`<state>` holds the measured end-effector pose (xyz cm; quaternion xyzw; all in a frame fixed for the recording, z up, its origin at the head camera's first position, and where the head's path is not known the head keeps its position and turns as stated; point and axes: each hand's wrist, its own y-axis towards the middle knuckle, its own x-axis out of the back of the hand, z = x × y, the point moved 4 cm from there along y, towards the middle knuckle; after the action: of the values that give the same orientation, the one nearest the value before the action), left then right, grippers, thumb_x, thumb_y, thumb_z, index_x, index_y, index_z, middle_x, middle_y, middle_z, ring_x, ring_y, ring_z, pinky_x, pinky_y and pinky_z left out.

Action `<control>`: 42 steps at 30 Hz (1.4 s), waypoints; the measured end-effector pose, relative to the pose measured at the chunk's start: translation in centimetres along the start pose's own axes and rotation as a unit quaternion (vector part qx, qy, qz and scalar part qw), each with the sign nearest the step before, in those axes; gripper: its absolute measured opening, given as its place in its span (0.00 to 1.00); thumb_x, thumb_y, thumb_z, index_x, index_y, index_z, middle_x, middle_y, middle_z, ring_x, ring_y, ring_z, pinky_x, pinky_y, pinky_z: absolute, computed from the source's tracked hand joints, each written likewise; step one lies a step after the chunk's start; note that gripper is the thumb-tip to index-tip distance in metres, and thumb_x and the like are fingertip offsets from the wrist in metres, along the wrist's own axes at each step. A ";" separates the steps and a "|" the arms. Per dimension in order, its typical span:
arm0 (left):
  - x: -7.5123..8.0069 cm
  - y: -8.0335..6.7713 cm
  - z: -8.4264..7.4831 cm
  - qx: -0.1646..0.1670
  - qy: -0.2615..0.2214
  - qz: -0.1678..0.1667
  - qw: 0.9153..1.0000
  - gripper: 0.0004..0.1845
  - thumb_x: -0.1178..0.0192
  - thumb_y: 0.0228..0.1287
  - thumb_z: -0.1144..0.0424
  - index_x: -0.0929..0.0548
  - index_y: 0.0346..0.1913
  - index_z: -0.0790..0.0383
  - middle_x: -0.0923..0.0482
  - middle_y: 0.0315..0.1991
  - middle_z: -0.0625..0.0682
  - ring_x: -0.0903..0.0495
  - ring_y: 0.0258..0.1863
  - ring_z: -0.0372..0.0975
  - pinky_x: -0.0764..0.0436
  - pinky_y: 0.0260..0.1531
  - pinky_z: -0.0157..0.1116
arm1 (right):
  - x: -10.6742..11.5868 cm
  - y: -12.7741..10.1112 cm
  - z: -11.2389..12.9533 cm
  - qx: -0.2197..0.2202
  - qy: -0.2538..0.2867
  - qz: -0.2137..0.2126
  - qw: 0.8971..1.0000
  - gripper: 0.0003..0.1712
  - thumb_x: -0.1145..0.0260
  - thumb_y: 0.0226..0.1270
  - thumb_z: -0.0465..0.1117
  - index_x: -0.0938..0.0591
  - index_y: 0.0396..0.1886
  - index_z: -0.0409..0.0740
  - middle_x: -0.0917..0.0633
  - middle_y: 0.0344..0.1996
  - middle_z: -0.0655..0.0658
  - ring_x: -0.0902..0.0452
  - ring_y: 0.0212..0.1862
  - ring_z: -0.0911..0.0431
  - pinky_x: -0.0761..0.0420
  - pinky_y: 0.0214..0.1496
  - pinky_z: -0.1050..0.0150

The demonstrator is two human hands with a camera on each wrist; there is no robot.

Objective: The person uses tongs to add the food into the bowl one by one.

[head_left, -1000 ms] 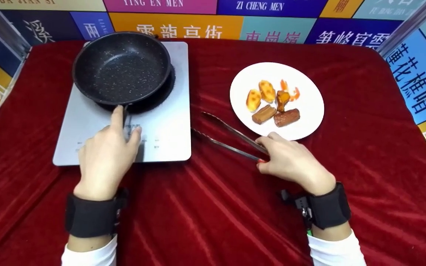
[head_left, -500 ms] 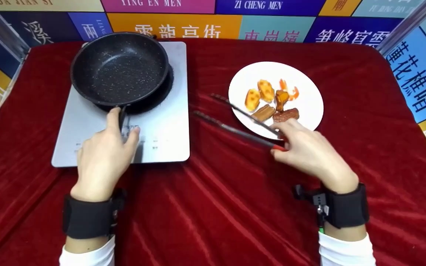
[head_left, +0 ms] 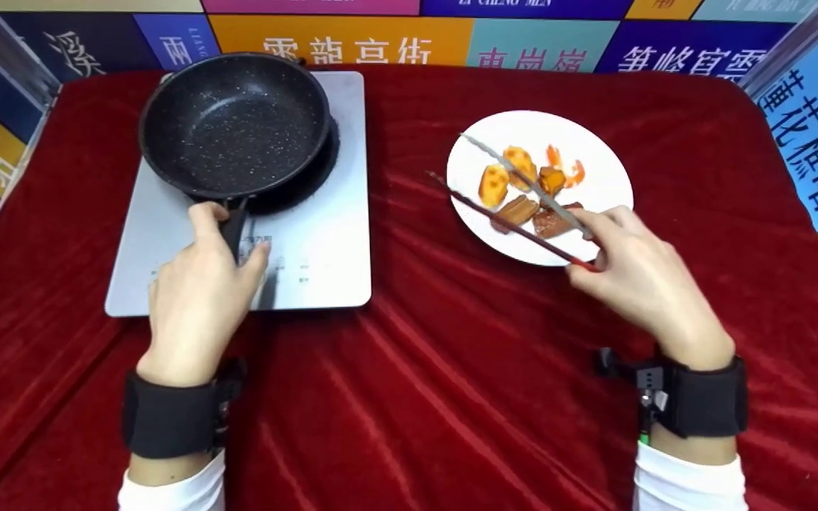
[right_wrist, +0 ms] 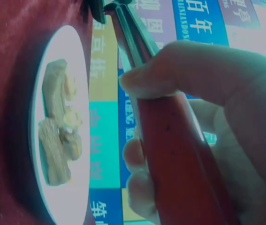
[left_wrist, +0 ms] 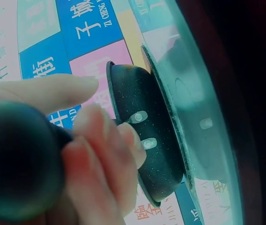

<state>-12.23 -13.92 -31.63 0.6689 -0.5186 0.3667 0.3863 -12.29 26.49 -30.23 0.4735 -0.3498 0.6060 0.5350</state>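
Note:
My left hand (head_left: 199,305) grips the black handle (head_left: 233,231) of a speckled frying pan (head_left: 238,131); the bare pan sits on a silver induction cooktop (head_left: 331,270). In the left wrist view, fingers (left_wrist: 100,154) curl around that handle. My right hand (head_left: 650,287) holds metal tongs (head_left: 522,231) by their red grip (right_wrist: 175,159). Their arms are spread apart above a white plate (head_left: 597,152), nothing between the tips. On the plate lie two yellow spotted slices (head_left: 493,186), several brown chunks (head_left: 520,209) and orange-red shrimp-like bits (head_left: 578,173).
A wrinkled dark red cloth (head_left: 409,397) covers the table. Behind it stands a backdrop (head_left: 380,39) of coloured panels with writing. Metal posts (head_left: 792,50) rise at the back corners.
My right hand has carried the tongs right and away from me, from beside the cooktop to over the plate. The left index finger has bent; the pan stays in place.

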 end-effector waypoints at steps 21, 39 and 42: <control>-0.2 0.1 -0.1 -0.001 -0.008 0.015 1.000 0.18 0.49 0.60 0.53 0.40 0.48 0.58 0.26 0.21 0.59 0.29 0.15 0.53 0.39 0.13 0.45 | 0.1 -0.2 -1.2 -0.027 -0.010 0.050 0.998 0.21 0.37 0.52 0.43 0.28 0.48 0.55 0.25 0.23 0.51 0.34 0.25 0.57 0.36 0.28 0.60; -0.1 0.2 -0.1 -0.007 -0.008 0.020 1.000 0.18 0.51 0.61 0.51 0.39 0.47 0.58 0.27 0.21 0.58 0.29 0.15 0.52 0.38 0.13 0.45 | -0.8 0.0 -0.3 -0.032 -0.041 0.060 0.997 0.32 0.38 0.49 0.42 0.33 0.58 0.52 0.27 0.21 0.50 0.34 0.25 0.54 0.37 0.27 0.57; -0.1 0.2 -0.1 -0.009 -0.010 0.017 1.000 0.17 0.51 0.61 0.51 0.39 0.47 0.58 0.27 0.21 0.58 0.29 0.15 0.53 0.38 0.13 0.45 | -0.9 0.1 -0.2 -0.039 -0.035 0.067 0.996 0.29 0.39 0.49 0.42 0.31 0.55 0.51 0.26 0.21 0.52 0.33 0.24 0.54 0.37 0.27 0.57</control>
<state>-12.45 -13.83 -31.64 0.6598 -0.5371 0.3622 0.3808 -12.40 26.38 -31.12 0.4491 -0.4227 0.6094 0.4983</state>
